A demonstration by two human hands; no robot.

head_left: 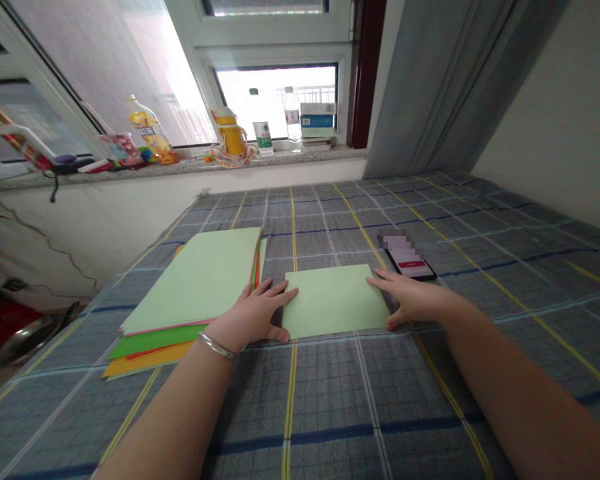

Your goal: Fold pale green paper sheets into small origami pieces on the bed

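Note:
A pale green sheet of paper (333, 300), folded to a small rectangle, lies flat on the plaid bedcover (330, 400). My left hand (253, 315) rests with fingers spread on its left edge; a silver bangle circles that wrist. My right hand (413, 299) lies flat, fingers stretched, on the sheet's right edge. Neither hand grips anything. To the left sits a stack of coloured paper (193, 293), green on top with orange and red below.
A phone (409, 260) with a lit screen lies just beyond my right hand. The windowsill (180, 167) at the back carries bottles, a box and small items. A grey curtain (440, 87) hangs at the right. The floor drops away to the left.

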